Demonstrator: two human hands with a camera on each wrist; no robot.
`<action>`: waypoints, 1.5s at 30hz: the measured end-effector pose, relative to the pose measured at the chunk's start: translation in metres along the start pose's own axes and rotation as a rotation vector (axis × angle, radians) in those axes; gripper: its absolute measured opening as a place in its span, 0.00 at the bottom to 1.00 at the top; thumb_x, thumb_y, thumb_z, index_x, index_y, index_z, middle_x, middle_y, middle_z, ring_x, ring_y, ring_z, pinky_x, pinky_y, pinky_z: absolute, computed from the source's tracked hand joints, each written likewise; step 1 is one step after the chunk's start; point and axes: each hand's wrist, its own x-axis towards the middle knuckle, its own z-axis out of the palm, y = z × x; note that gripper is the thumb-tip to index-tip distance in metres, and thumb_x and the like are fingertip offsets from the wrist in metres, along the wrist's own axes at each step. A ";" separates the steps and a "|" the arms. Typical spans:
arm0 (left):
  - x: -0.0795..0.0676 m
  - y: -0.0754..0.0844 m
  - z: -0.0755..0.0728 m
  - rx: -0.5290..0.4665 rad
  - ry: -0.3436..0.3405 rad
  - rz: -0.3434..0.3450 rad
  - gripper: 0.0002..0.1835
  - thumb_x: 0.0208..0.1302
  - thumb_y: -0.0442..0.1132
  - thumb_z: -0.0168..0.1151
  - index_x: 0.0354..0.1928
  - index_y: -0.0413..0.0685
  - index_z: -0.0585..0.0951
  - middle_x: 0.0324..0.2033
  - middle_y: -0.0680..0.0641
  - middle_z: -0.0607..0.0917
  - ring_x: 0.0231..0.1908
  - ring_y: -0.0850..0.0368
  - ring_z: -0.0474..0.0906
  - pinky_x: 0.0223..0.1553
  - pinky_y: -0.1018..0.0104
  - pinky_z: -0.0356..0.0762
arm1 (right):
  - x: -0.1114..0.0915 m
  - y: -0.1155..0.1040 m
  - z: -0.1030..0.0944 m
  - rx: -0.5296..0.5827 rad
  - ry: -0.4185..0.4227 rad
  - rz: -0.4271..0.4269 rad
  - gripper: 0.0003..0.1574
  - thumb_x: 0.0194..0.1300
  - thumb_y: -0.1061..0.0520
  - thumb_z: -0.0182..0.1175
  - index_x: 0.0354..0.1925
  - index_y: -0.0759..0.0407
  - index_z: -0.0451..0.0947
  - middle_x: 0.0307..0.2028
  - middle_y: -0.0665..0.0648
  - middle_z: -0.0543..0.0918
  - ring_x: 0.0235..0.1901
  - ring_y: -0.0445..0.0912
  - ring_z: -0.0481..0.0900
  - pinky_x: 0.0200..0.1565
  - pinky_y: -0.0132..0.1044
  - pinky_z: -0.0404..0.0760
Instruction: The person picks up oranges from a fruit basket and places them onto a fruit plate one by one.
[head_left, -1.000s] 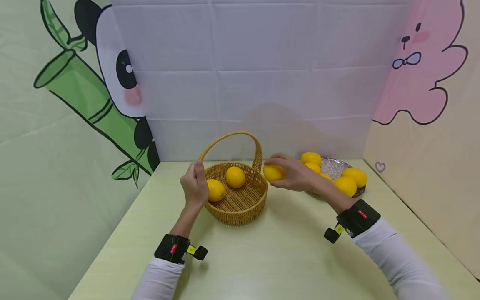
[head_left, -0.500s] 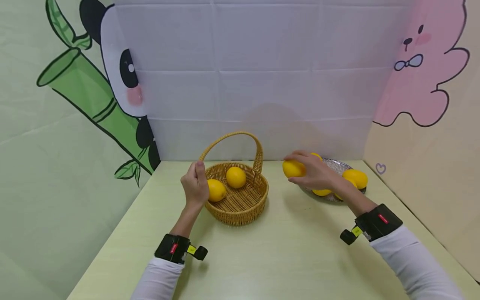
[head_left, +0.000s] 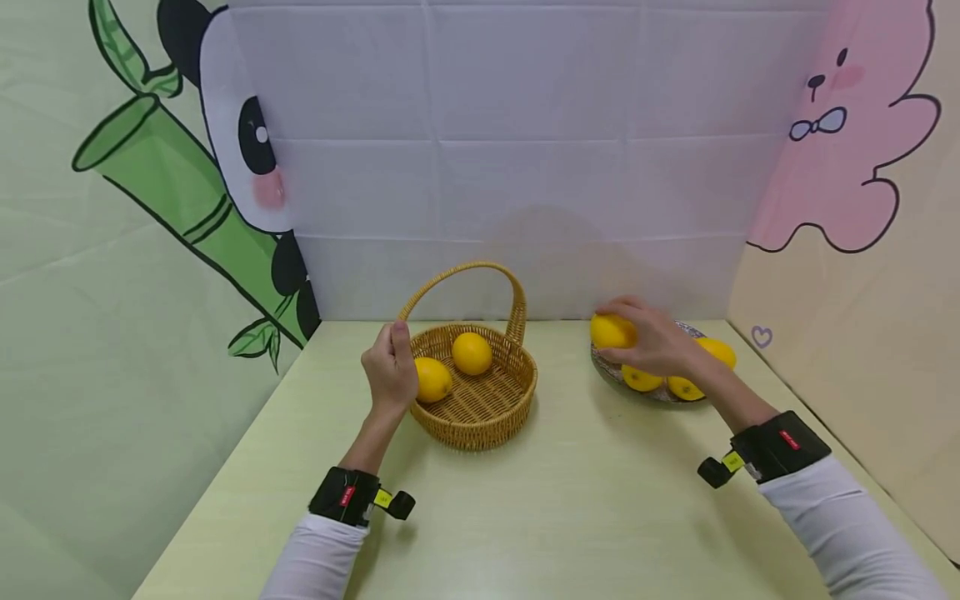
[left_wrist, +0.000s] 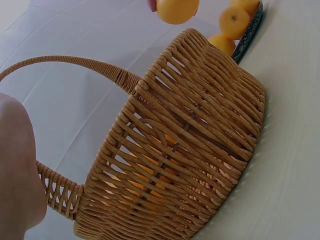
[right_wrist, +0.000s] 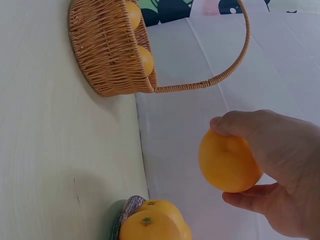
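Note:
My left hand (head_left: 390, 371) grips the handle (head_left: 480, 266) of a round wicker basket (head_left: 480, 435) on the table. Two oranges lie inside it, one near the back (head_left: 472, 354) and another orange (head_left: 432, 380) at the left, partly behind my hand. Between thumb and fingers my right hand (head_left: 660, 340) holds an orange (head_left: 612, 332), raised over the left side of a patterned silver plate (head_left: 609, 370). The right wrist view shows this held orange (right_wrist: 227, 162) above the fruit on the plate. Several oranges (head_left: 642, 379) rest there, some hidden behind my right hand.
A pale wooden table (head_left: 525, 517) carries both basket and plate. Behind it rises a white cloth backdrop (head_left: 480, 167), with a panda and bamboo drawing (head_left: 180, 183) at left and a pink bear drawing (head_left: 847, 167) at right.
My right hand has moved right, carrying the orange from beside the basket to over the plate. My left hand keeps its grip on the handle, and the basket stays put.

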 end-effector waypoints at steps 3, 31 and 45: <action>0.000 0.000 0.000 0.004 0.002 0.000 0.32 0.84 0.56 0.39 0.20 0.43 0.63 0.12 0.50 0.59 0.11 0.56 0.50 0.14 0.70 0.44 | -0.001 0.007 -0.002 0.014 0.011 0.010 0.40 0.58 0.55 0.76 0.67 0.58 0.76 0.65 0.61 0.72 0.51 0.56 0.75 0.49 0.55 0.80; -0.001 0.000 -0.001 -0.003 0.003 0.006 0.32 0.84 0.55 0.40 0.20 0.42 0.63 0.12 0.49 0.59 0.11 0.56 0.50 0.14 0.70 0.44 | -0.003 0.061 -0.010 -0.046 0.039 0.200 0.41 0.63 0.53 0.72 0.69 0.65 0.71 0.67 0.69 0.70 0.63 0.64 0.65 0.60 0.65 0.69; -0.001 -0.001 0.000 -0.019 0.022 0.010 0.33 0.83 0.57 0.40 0.20 0.42 0.62 0.12 0.50 0.58 0.12 0.57 0.50 0.14 0.70 0.44 | 0.006 0.086 -0.003 -0.078 0.033 0.293 0.42 0.63 0.53 0.71 0.70 0.67 0.70 0.67 0.73 0.69 0.64 0.68 0.63 0.61 0.69 0.65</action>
